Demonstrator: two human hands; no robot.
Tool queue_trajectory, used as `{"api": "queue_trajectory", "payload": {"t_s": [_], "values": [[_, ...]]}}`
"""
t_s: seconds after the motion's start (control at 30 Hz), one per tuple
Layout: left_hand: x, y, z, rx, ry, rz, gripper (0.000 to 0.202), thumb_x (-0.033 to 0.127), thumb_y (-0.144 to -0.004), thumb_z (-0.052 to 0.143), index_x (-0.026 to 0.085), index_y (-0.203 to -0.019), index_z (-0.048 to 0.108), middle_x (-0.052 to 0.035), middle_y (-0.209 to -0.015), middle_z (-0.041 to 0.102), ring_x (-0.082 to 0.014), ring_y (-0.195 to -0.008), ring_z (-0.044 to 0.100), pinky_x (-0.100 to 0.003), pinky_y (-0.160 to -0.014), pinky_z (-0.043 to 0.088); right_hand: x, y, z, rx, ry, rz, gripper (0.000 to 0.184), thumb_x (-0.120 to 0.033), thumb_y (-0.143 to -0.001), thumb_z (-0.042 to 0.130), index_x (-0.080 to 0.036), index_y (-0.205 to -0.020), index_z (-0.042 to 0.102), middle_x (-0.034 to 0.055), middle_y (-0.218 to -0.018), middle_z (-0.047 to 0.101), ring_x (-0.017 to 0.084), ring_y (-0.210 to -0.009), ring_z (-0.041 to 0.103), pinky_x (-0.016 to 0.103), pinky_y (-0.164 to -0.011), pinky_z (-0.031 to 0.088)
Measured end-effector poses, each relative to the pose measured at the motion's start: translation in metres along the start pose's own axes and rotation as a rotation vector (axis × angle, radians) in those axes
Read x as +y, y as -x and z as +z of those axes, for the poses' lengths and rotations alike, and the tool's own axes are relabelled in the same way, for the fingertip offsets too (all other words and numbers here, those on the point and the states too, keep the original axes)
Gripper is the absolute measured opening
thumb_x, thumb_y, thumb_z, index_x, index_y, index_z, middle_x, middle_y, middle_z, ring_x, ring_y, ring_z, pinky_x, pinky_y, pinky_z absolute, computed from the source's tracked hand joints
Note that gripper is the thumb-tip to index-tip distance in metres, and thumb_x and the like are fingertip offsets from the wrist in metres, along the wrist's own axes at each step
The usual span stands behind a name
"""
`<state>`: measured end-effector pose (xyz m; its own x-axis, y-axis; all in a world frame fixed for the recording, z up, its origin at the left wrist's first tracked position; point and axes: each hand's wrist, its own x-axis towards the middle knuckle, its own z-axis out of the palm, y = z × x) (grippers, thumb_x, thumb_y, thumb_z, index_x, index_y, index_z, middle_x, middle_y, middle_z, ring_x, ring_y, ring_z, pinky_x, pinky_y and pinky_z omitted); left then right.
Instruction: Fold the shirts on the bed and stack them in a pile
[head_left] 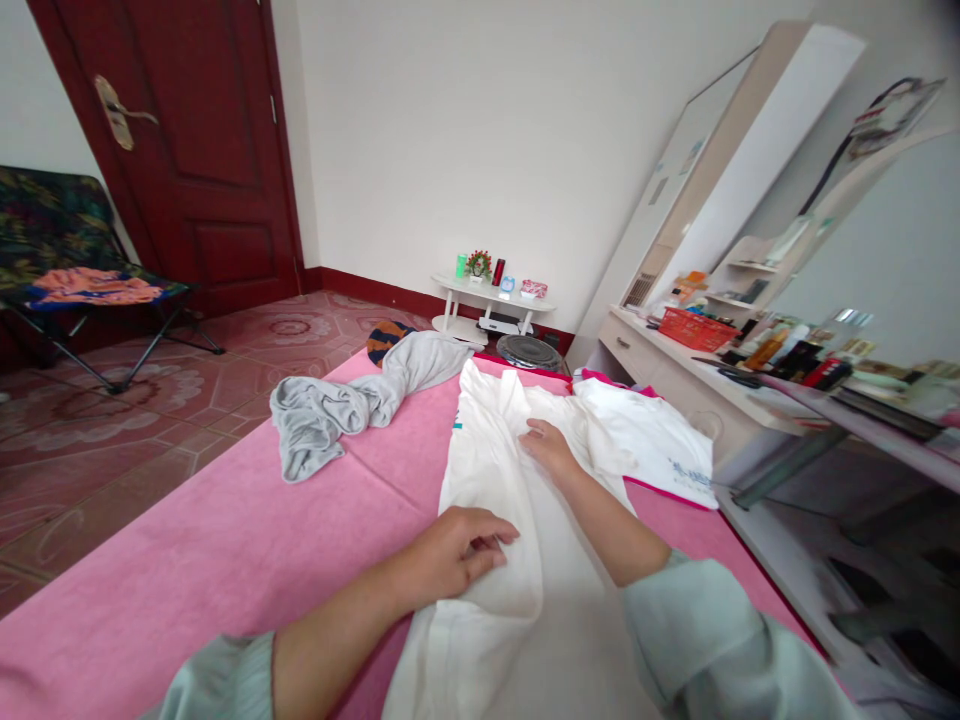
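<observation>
A white shirt lies lengthwise on the pink bed cover, with a fold along its left side. My left hand rests on that folded side, its fingers loosely curved and a gap between thumb and fingers. Farther up the cloth, my right hand touches the shirt near its middle, fingers apart and slightly bent. Neither hand grips the fabric. To the right of the shirt is a folded white garment with dark print and pink edges. A crumpled grey garment lies at the left.
An orange and dark striped item sits at the bed's far edge. Beyond stands a small white table with a potted plant. A dressing table at the right carries a red basket and several bottles. A folding chair stands left.
</observation>
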<state>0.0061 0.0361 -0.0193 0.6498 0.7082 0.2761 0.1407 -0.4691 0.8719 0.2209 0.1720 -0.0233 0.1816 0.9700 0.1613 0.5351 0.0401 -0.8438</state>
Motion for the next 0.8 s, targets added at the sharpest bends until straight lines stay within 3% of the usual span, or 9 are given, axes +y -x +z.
{"api": "queue_trajectory", "payload": {"t_s": [0.2,0.33,0.43,0.57,0.67,0.8], "values": [[-0.004,0.001,-0.001,0.058,0.015,0.037,0.018,0.020,-0.083,0.057,0.012,-0.092,0.071,-0.0075,-0.087,0.067,-0.0151,-0.078,0.061,-0.023,-0.072,0.045,-0.007,0.091,-0.033,-0.117,0.023,-0.037,0.030,-0.017,-0.065,0.061,-0.018,-0.094,0.065,0.0062,-0.099,0.065,0.020,-0.090,0.063,0.033,-0.080,0.049],[-0.015,0.003,0.000,0.143,0.199,-0.066,0.025,0.029,-0.080,0.062,0.010,-0.095,0.069,-0.0056,-0.076,0.065,-0.0133,-0.067,0.059,-0.024,-0.065,0.045,-0.025,0.155,-0.047,-0.269,0.022,-0.216,0.035,-0.012,-0.067,0.057,-0.021,-0.100,0.064,0.0038,-0.108,0.062,0.019,-0.101,0.058,0.032,-0.085,0.046],[-0.023,0.001,0.001,0.177,0.266,-0.111,0.037,0.037,-0.079,0.063,0.009,-0.103,0.064,-0.0063,-0.079,0.065,-0.0128,-0.066,0.059,-0.026,-0.067,0.047,-0.042,0.191,-0.050,-0.401,0.025,-0.372,0.035,-0.012,-0.072,0.059,-0.024,-0.105,0.063,0.0031,-0.108,0.062,0.018,-0.104,0.055,0.033,-0.093,0.040],[-0.014,0.006,0.001,0.201,0.210,-0.123,0.035,0.036,-0.078,0.064,0.009,-0.100,0.064,-0.0074,-0.085,0.065,-0.0134,-0.073,0.060,-0.027,-0.070,0.047,-0.056,0.218,-0.051,-0.510,0.139,-0.512,0.041,-0.030,-0.071,0.073,-0.024,-0.110,0.063,0.0044,-0.106,0.064,0.021,-0.099,0.056,0.035,-0.091,0.038],[0.004,0.025,0.000,0.203,0.111,-0.118,0.024,0.023,-0.075,0.065,0.010,-0.095,0.067,-0.0051,-0.083,0.064,-0.0129,-0.073,0.057,-0.025,-0.069,0.045,-0.058,0.230,-0.054,-0.534,0.249,-0.563,0.049,-0.031,-0.066,0.078,-0.023,-0.112,0.062,0.0033,-0.101,0.067,0.022,-0.094,0.055,0.036,-0.090,0.036],[0.035,0.066,-0.002,0.040,-0.189,-0.066,0.017,0.018,-0.077,0.062,0.015,-0.092,0.069,-0.0037,-0.088,0.063,-0.0141,-0.081,0.057,-0.025,-0.074,0.043,-0.053,0.242,-0.062,-0.525,0.334,-0.586,0.046,-0.023,-0.068,0.075,-0.024,-0.112,0.061,0.0025,-0.093,0.065,0.022,-0.092,0.053,0.036,-0.088,0.035]]}}
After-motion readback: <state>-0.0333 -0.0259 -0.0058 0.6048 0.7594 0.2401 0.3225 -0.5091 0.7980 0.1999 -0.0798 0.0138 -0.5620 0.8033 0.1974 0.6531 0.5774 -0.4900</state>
